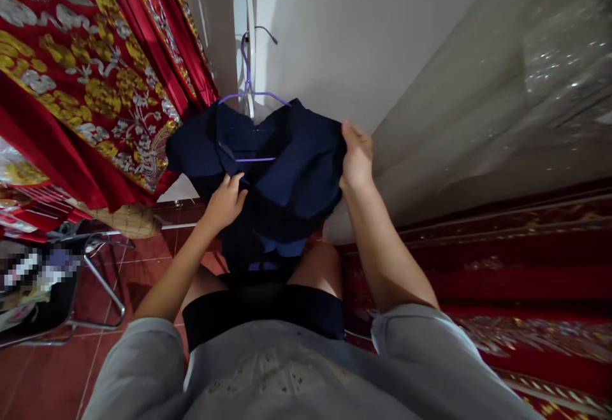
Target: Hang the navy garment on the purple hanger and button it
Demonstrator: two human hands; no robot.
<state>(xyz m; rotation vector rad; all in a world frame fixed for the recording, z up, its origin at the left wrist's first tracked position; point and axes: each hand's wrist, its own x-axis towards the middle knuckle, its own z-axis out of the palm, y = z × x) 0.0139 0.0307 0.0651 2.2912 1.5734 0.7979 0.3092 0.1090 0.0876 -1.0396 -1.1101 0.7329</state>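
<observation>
A dark navy short-sleeved garment (301,159) hangs in front of me on a purple hanger (248,88). The hanger's hook is up by a white upright pole, and its lower bar shows through the open neckline. My left hand (226,202) is at the garment's front edge just below the neckline, its fingers closed on the cloth. Out at the sleeve on the right, my right hand (356,155) pinches the edge of the fabric between thumb and fingers. Some of the fingertips of the right hand are hidden behind the cloth.
Red cloth embroidered in gold and silver (105,82) hangs at the left. Below it stands a black folding chair (62,299) with things on its seat, on a red tiled floor (138,248). Clear plastic sheeting (502,120) and more red embroidered cloth (516,280) are on the right.
</observation>
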